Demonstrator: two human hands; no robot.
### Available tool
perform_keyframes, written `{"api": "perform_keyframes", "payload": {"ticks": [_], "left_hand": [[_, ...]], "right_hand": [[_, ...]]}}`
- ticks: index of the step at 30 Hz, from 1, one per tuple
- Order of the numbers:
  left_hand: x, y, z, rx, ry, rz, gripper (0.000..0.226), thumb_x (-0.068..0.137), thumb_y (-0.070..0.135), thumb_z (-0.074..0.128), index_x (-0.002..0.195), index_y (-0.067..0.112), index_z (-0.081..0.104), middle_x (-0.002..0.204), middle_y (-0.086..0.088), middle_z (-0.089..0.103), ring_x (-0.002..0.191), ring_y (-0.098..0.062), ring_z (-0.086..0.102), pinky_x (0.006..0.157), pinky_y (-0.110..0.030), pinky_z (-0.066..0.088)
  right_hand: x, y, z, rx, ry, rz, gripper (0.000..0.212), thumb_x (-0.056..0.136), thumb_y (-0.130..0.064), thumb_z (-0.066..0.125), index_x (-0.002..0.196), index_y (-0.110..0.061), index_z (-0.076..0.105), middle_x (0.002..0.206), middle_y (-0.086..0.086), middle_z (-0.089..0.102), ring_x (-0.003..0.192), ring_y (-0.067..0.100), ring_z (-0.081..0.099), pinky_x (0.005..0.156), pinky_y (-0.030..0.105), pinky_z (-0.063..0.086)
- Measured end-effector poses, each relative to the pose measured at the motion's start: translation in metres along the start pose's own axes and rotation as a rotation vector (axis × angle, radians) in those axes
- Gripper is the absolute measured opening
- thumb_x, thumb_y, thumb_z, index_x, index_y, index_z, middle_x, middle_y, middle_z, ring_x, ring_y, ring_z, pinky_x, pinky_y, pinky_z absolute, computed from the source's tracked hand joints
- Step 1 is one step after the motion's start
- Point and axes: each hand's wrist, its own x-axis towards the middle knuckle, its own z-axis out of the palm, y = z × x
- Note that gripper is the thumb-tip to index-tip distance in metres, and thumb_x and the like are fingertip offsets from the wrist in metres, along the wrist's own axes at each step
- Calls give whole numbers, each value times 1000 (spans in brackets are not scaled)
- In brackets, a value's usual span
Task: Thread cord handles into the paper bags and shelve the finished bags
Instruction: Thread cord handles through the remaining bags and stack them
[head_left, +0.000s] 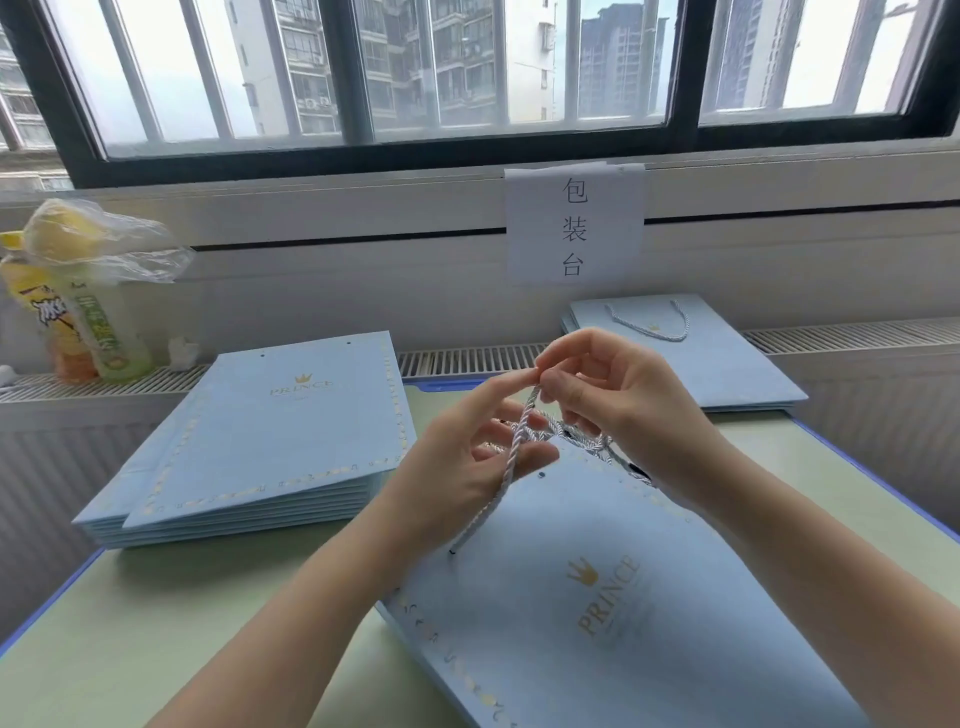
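Note:
A flat light-blue paper bag (597, 587) with a gold crown logo lies on the green table in front of me, a punched hole visible near its top edge. A silver-white twisted cord (511, 457) runs from my fingers down over the bag, its dark tip near the bag's left edge. My left hand (462, 457) pinches the cord's upper part between thumb and forefinger. My right hand (613, 395) pinches the same cord just beside it. More loose cords (582, 439) lie bunched under my hands.
A stack of several flat blue bags (270, 441) without handles lies at the left. A few bags with a cord handle (675, 353) rest at the back right on the radiator ledge. Drink bottles (83, 322) stand far left. A paper sign (574, 223) hangs under the window.

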Motion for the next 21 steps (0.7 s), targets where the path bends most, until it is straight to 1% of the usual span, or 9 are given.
{"api": "perform_keyframes", "payload": {"ticks": [3, 6, 8, 10, 12, 14, 16, 18, 21], "left_hand": [[1, 2, -2, -127, 140, 122, 29, 84, 37, 52, 102, 19, 66, 80, 8, 69, 69, -7, 64, 63, -13, 47], [3, -6, -9, -71, 301, 181, 43, 84, 57, 48, 83, 19, 70, 73, 2, 68, 64, -12, 65, 59, -16, 46], [3, -7, -12, -87, 358, 171, 46, 81, 64, 50, 70, 24, 69, 66, 2, 66, 60, -12, 63, 56, -17, 45], [2, -2, -15, -123, 343, 124, 48, 76, 65, 55, 64, 21, 69, 58, 2, 63, 54, -11, 60, 54, -18, 45], [0, 4, -17, -119, 211, 18, 36, 78, 51, 67, 64, 18, 71, 54, 0, 62, 51, -12, 57, 53, -20, 44], [-1, 9, -13, -89, -12, -94, 10, 85, 17, 69, 77, 18, 75, 59, 0, 66, 54, -10, 58, 56, -22, 42], [-3, 5, -6, -4, -79, -117, 24, 87, -5, 61, 97, 14, 71, 72, 7, 69, 62, -1, 61, 63, -17, 45], [-4, -4, -1, 229, -33, -94, 33, 88, -6, 59, 110, 17, 65, 93, 9, 65, 78, 6, 60, 74, -9, 44], [-4, -21, 0, 555, -49, -151, 42, 91, 11, 61, 131, 20, 53, 118, 0, 56, 103, -8, 53, 94, -16, 37]], "right_hand": [[0, 5, 0, -205, -44, -17, 10, 90, -7, 61, 94, -16, 62, 67, -7, 60, 57, 9, 49, 55, 19, 41], [-1, 14, -1, -580, -84, -72, 5, 93, -16, 58, 91, -17, 62, 70, -7, 63, 61, 15, 52, 62, 32, 47], [-3, 20, -3, -902, -124, -89, 17, 98, -26, 50, 86, -18, 59, 74, -8, 64, 67, 18, 51, 63, 36, 46], [-3, 22, -4, -1064, -132, -58, 25, 100, -34, 39, 84, -20, 52, 80, -8, 60, 75, 18, 48, 65, 35, 42], [-3, 20, -3, -1100, -112, -28, 36, 100, -41, 27, 91, -19, 54, 87, -5, 53, 81, 18, 44, 70, 35, 38], [-2, 18, -3, -1124, -67, 7, 50, 96, -48, 16, 97, -17, 56, 91, -3, 48, 86, 19, 42, 75, 36, 37], [0, 15, -6, -1077, -17, 56, 59, 94, -52, 12, 94, -13, 57, 85, 1, 52, 84, 23, 49, 75, 38, 42], [1, 16, -9, -969, -6, 87, 53, 98, -48, 21, 91, -11, 58, 70, -5, 53, 71, 14, 53, 67, 35, 44], [4, 21, -11, -848, -26, 97, 22, 99, -11, 41, 90, -11, 61, 64, -20, 45, 59, -4, 46, 57, 19, 34]]}}
